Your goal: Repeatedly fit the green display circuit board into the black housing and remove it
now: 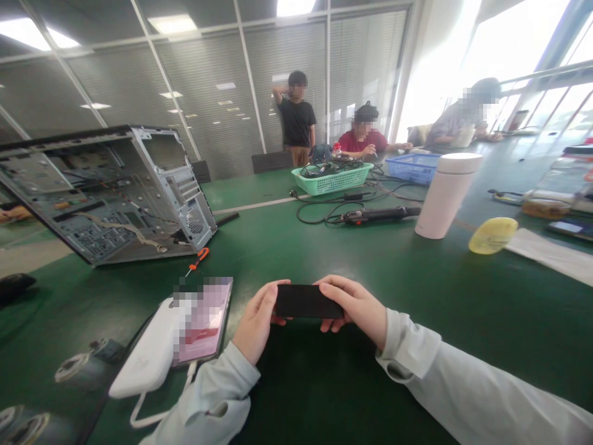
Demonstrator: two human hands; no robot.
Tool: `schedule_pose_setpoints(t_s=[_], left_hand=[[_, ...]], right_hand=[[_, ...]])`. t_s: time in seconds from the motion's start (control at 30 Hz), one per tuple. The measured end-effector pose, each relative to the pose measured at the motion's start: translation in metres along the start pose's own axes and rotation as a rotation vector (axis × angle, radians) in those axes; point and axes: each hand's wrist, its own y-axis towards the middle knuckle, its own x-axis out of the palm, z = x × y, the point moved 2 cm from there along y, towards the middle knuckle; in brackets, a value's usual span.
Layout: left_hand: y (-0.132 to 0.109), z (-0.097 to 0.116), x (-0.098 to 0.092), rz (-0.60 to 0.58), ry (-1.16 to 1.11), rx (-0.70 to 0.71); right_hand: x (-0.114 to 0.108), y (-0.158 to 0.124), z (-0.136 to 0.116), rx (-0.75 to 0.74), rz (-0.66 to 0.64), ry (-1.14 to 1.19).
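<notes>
A black rectangular object [306, 301], like a dark-screened phone, is held level above the green table [370, 266]. My left hand [260, 314] grips its left end, with the thumb along the edge. Around its right end closes my right hand [349, 303], thumb on top and fingers beneath. To the left of my left hand lie a phone with a lit screen [210, 327] and a white power bank [143, 355], with a white cable by them. A small orange-handled screwdriver [199, 258] lies beyond.
An open computer case [139, 198] stands at the left. Further back are a green basket [333, 180] with cables, a black power tool [377, 214], a blue basket [412, 168], a pale bottle [447, 196] and a yellow object [493, 236]. Three people are beyond.
</notes>
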Motion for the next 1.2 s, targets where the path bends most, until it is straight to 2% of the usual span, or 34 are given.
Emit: schedule_pose_setpoints(t_s=[0.1, 0.3, 0.43, 0.53, 0.63, 0.8, 1.07, 1.2], left_hand=[[-0.005, 0.008, 0.001, -0.018, 0.001, 0.048], [-0.008, 0.012, 0.004, -0.156, -0.03, 0.106], [-0.006, 0.011, 0.003, -0.143, -0.021, 0.128], [-0.005, 0.011, 0.004, -0.138, 0.035, 0.144], [-0.007, 0.012, 0.004, -0.108, 0.123, 0.205], [-0.012, 0.016, 0.003, -0.018, 0.256, 0.346], [-0.016, 0.018, 0.0, 0.04, 0.356, 0.452], [-0.015, 0.019, -0.002, 0.052, 0.497, 0.553]], right_hand=[[-0.007, 0.001, -0.001, -0.184, 0.072, -0.088], [-0.018, 0.003, 0.001, -0.525, 0.161, -0.327], [-0.017, -0.001, -0.003, -0.829, 0.212, -0.54], [-0.015, -0.004, -0.004, -0.946, 0.212, -0.655], [-0.015, -0.006, -0.004, -0.973, 0.232, -0.715], [-0.015, -0.007, -0.003, -0.93, 0.256, -0.776], [-0.012, -0.01, -0.005, -0.918, 0.26, -0.857], [-0.011, -0.011, -0.005, -0.929, 0.278, -0.921]])
